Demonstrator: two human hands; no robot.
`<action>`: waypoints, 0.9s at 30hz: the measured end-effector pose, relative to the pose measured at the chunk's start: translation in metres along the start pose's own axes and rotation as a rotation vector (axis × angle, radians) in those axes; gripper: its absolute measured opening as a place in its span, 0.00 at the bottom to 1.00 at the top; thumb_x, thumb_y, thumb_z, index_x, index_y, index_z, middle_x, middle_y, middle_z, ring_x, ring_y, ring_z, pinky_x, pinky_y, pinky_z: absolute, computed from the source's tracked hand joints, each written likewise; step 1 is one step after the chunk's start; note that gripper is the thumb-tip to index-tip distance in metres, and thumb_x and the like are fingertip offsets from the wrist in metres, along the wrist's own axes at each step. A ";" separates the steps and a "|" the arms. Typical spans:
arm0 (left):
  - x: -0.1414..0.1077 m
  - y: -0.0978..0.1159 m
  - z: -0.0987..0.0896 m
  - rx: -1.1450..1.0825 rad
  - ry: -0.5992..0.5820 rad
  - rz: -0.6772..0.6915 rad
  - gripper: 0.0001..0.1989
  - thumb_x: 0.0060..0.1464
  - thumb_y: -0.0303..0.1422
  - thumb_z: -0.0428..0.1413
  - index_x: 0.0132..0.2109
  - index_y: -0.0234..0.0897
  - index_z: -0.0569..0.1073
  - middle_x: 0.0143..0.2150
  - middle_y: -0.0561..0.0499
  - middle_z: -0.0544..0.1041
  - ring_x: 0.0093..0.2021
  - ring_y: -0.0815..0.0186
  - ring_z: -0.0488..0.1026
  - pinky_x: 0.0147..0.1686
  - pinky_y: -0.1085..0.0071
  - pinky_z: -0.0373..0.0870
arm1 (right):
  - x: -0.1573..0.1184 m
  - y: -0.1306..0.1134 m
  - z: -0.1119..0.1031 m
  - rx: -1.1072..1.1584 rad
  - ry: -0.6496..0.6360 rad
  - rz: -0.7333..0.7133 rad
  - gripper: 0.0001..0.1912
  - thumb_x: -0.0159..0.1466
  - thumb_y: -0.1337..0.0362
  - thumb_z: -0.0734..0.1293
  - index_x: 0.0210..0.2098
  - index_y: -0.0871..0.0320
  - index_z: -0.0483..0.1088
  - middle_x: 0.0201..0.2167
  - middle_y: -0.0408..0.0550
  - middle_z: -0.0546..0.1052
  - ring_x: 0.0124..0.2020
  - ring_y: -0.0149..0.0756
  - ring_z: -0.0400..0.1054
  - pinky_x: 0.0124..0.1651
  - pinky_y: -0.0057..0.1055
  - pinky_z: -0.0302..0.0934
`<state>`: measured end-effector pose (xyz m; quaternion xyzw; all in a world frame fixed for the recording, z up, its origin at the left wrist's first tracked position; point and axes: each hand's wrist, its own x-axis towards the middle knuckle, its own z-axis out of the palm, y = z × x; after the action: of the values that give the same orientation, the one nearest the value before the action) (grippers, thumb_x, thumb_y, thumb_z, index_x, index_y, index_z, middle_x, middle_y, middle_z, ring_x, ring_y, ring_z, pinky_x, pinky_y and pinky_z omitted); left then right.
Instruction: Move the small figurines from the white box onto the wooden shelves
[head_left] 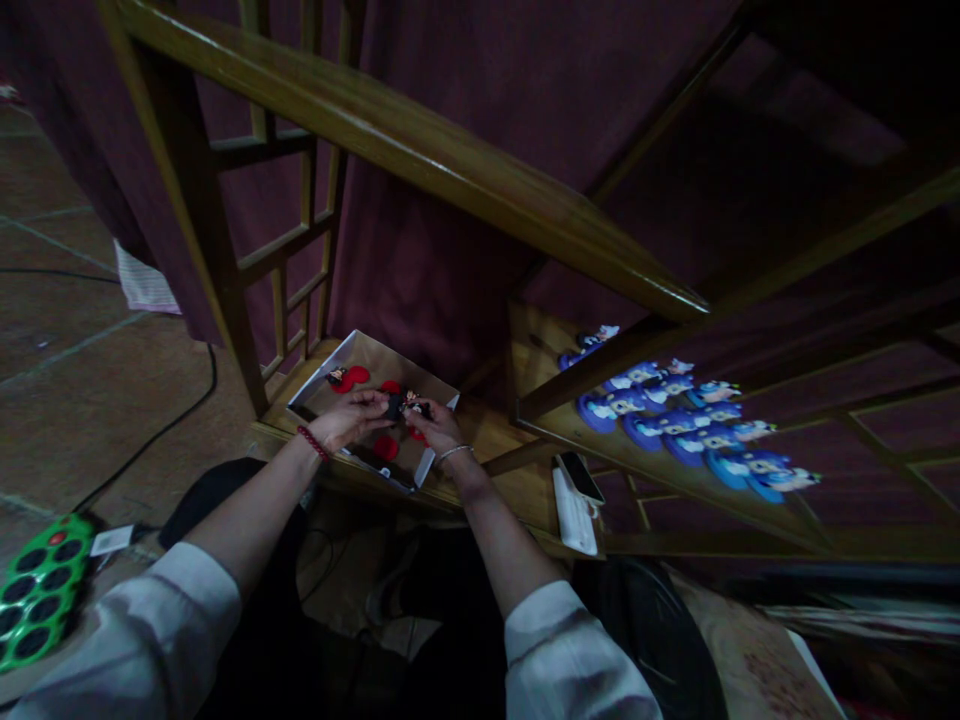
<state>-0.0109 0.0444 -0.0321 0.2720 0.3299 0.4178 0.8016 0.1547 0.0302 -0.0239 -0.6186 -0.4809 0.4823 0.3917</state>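
Head view: from here I see the person's left hand (351, 418) and right hand (439, 428) meeting, thumbs and fingers of both pinching a small dark figure (394, 406); its finer details are too dim to tell. It is held over an open white box (420, 372) where red pieces (386, 447) lie, one at the far left bearing a black-topped figure (337, 377). The box sits on a low wooden shelf (517, 480). To the right, a phone (579, 477) rests there, and blue-and-white figurines (709, 438) stand in rows on a higher shelf (529, 350).
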 end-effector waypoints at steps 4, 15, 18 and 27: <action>-0.001 0.002 0.001 0.005 -0.016 -0.016 0.05 0.45 0.21 0.57 0.33 0.29 0.71 0.34 0.48 0.74 0.35 0.69 0.72 0.41 0.67 0.72 | -0.002 -0.005 -0.002 0.145 -0.061 0.078 0.20 0.41 0.55 0.71 0.30 0.61 0.68 0.17 0.38 0.70 0.19 0.25 0.61 0.23 0.23 0.54; 0.000 0.001 0.000 0.001 -0.039 -0.034 0.06 0.46 0.21 0.56 0.35 0.28 0.72 0.35 0.46 0.74 0.37 0.66 0.72 0.42 0.64 0.72 | -0.004 -0.011 -0.004 0.283 -0.092 0.170 0.19 0.38 0.59 0.73 0.27 0.61 0.68 0.19 0.39 0.71 0.19 0.23 0.62 0.23 0.21 0.55; 0.002 -0.001 -0.002 0.005 -0.032 -0.037 0.05 0.46 0.21 0.57 0.34 0.27 0.72 0.35 0.45 0.75 0.36 0.66 0.73 0.41 0.63 0.72 | -0.003 -0.009 -0.004 0.213 -0.080 0.128 0.19 0.39 0.58 0.73 0.28 0.60 0.69 0.18 0.38 0.70 0.19 0.23 0.62 0.23 0.22 0.56; 0.001 0.000 -0.005 -0.008 0.063 -0.033 0.03 0.46 0.20 0.56 0.31 0.27 0.72 0.30 0.47 0.75 0.32 0.66 0.74 0.39 0.63 0.73 | 0.007 -0.003 0.003 -0.184 -0.045 -0.047 0.14 0.47 0.59 0.67 0.32 0.59 0.69 0.20 0.38 0.70 0.23 0.27 0.63 0.28 0.26 0.59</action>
<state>-0.0140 0.0458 -0.0360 0.2501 0.3579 0.4142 0.7986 0.1513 0.0374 -0.0232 -0.6296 -0.5462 0.4405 0.3334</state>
